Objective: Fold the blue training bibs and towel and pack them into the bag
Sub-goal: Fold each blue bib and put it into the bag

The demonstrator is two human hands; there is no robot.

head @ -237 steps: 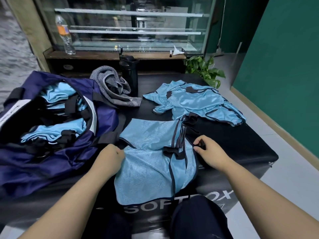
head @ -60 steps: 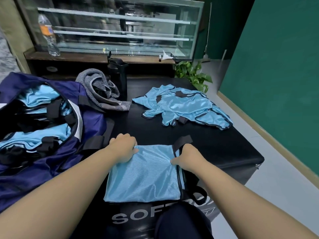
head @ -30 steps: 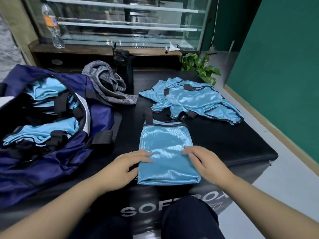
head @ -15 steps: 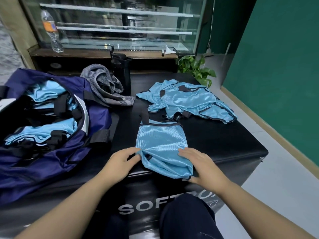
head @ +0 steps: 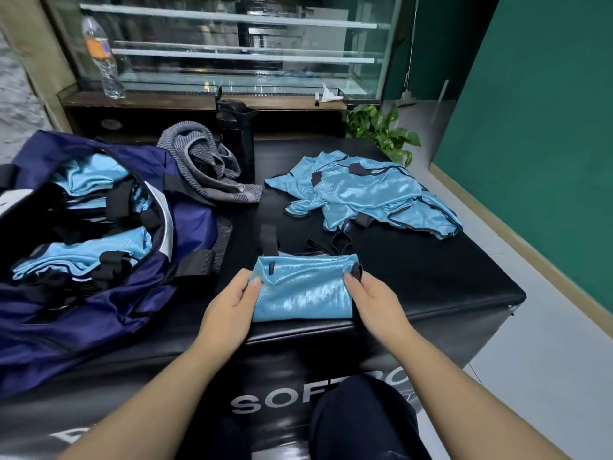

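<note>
A folded light-blue bib (head: pixel 303 288) with black trim lies near the front edge of the black soft box (head: pixel 431 280). My left hand (head: pixel 229 310) grips its left end, thumb on top. My right hand (head: pixel 374 305) grips its right end. Black straps stick out behind the fold. A heap of unfolded blue bibs (head: pixel 368 197) lies at the back right. A grey towel (head: pixel 207 164) sits crumpled at the back. The open navy bag (head: pixel 179 227) on the left holds several folded blue bibs.
A black bottle (head: pixel 237 141) stands behind the towel. A clear water bottle (head: pixel 102 58) is on the wooden ledge under a glass display case. A potted plant (head: pixel 381 134) sits at the back right, by the green wall. My dark-trousered knee is below the box.
The bib went from spread flat to a narrow strip, and its near end has now been folded up over itself into a short packet. Both hands moved to its two ends.
</note>
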